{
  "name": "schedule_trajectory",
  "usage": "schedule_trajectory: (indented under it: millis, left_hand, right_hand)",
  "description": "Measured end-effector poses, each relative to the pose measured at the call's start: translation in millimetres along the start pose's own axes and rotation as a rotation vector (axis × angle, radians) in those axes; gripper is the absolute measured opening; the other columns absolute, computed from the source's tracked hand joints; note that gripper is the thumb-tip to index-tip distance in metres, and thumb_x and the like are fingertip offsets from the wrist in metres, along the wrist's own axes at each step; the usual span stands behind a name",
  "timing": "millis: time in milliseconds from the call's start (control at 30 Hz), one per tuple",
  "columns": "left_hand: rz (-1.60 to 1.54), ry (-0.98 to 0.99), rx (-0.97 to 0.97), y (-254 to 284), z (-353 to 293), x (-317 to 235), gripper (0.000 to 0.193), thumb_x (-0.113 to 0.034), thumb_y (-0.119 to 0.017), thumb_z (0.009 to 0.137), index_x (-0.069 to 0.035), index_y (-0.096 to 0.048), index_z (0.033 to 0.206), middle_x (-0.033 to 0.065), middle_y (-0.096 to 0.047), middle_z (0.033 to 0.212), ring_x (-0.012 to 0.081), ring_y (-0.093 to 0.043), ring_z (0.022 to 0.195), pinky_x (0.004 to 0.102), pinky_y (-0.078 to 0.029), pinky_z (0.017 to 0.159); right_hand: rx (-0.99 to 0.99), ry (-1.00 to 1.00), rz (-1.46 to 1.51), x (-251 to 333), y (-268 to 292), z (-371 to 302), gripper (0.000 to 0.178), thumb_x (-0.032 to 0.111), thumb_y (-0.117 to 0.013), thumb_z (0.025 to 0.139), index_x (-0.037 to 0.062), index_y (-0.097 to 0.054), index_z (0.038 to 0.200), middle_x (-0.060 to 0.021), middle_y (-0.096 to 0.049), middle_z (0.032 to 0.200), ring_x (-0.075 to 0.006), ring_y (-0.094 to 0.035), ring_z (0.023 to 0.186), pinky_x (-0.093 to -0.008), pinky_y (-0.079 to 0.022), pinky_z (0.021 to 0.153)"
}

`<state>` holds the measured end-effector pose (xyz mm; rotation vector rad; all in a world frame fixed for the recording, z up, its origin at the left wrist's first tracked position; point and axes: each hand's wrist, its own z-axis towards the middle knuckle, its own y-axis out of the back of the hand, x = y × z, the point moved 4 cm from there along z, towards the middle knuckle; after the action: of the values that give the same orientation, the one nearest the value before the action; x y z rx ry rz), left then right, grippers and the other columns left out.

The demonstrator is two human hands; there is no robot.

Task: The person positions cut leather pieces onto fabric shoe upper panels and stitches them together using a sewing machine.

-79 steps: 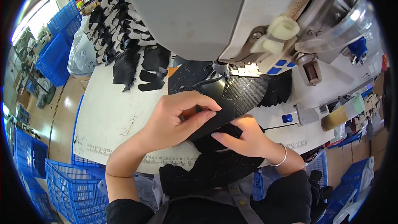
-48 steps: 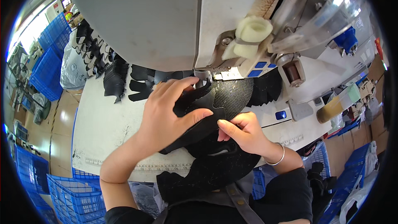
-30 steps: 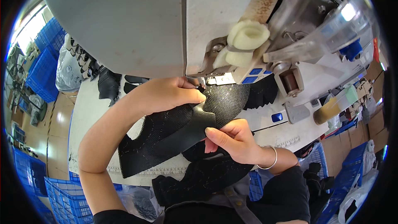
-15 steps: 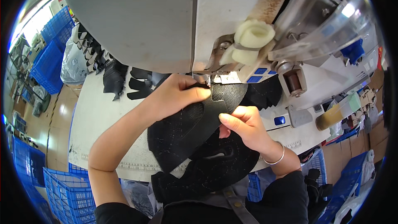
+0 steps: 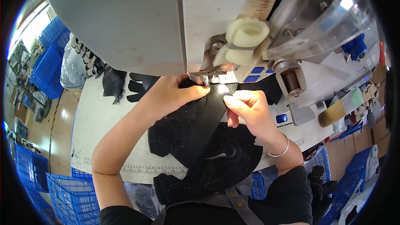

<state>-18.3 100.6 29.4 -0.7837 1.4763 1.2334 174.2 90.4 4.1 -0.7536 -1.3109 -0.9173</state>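
A black shoe-upper piece (image 5: 211, 114), part mesh and part smooth, lies beneath the needle and presser foot (image 5: 206, 81) of a sewing machine. My left hand (image 5: 173, 96) grips it just left of the foot, thumb on top, other fingers partly hidden. On the other side my right hand (image 5: 252, 110) pinches the right edge between thumb and fingers. A silver bangle (image 5: 283, 149) circles my right wrist. The rest of the upper, with pale stitch lines, drapes toward me over the table's front edge.
The grey machine head (image 5: 116, 21) overhangs the white table (image 5: 100, 125). Black cut pieces (image 5: 113, 82) lie at the far left. A thread spool (image 5: 293, 81) and clear plastic guard (image 5: 329, 29) are at the right. Blue crates (image 5: 68, 196) stand on the floor around.
The upper has shifted and turned under the foot, so less mesh shows and its pointed flap no longer sticks out toward me. My right hand has moved slightly farther away.
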Motion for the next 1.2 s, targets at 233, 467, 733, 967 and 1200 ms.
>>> schedule_trajectory:
  millis: [233, 467, 733, 967, 1200]
  left_hand:
    - [0.069, -0.113, -0.017, 7.7, -3.6, -3.9, 0.025, -0.024, -0.072, 0.083, -0.002, -0.07, 0.095, -0.0004, -0.066, 0.086, 0.006, -0.056, 0.08, 0.0252, -0.045, 0.074]
    - [0.87, -0.667, -0.56, -4.7, -46.4, -21.1, 0.021, -0.016, -0.073, 0.078, -0.003, -0.064, 0.092, 0.0084, -0.061, 0.085, 0.0273, -0.059, 0.08, 0.0357, -0.046, 0.078]
    - [1.26, -0.922, -0.559, -70.6, -65.8, -18.8, 0.041, -0.006, -0.068, 0.066, 0.007, -0.064, 0.104, 0.0145, -0.062, 0.1, 0.0272, -0.061, 0.085, 0.0351, -0.049, 0.072]
    - [1.204, -0.878, -0.52, -55.5, -67.5, -22.7, 0.043, -0.005, -0.064, 0.065, 0.001, -0.068, 0.107, 0.0108, -0.063, 0.098, 0.0222, -0.059, 0.077, 0.0355, -0.048, 0.072]
    - [1.087, -0.844, -0.589, -39.6, -60.7, -17.9, 0.026, -0.004, -0.067, 0.069, -0.011, -0.075, 0.092, -0.0004, -0.066, 0.087, 0.0168, -0.059, 0.073, 0.0433, -0.044, 0.095]
  right_hand:
    - [0.007, -0.01, -0.04, 4.7, -4.7, 1.5, 0.032, 0.022, -0.061, 0.096, -0.0029, -0.065, 0.076, -0.0035, -0.061, 0.06, -0.0071, -0.058, 0.053, -0.0202, -0.045, 0.048]
    - [-0.03, 0.017, -0.076, 3.3, -5.0, 1.1, 0.032, 0.017, -0.059, 0.095, -0.003, -0.064, 0.071, -0.0067, -0.061, 0.057, -0.0102, -0.057, 0.048, -0.0229, -0.045, 0.045]
    - [-0.043, 0.014, -0.054, 2.3, -9.2, 0.5, 0.031, 0.017, -0.058, 0.096, -0.0019, -0.064, 0.072, -0.0064, -0.062, 0.059, -0.0099, -0.058, 0.05, -0.0221, -0.046, 0.046]
    - [0.026, 0.17, -0.4, 15.0, -11.4, -11.7, 0.016, 0.016, -0.063, 0.092, 0.0023, -0.07, 0.086, -0.0061, -0.06, 0.06, -0.0108, -0.058, 0.052, -0.0245, -0.044, 0.049]
    - [-0.273, 0.954, -1.285, 51.0, -5.5, -21.2, 0.034, -0.006, -0.068, 0.062, 0.0051, -0.067, 0.094, -0.0059, -0.063, 0.094, -0.0272, -0.056, 0.077, -0.0372, -0.046, 0.069]
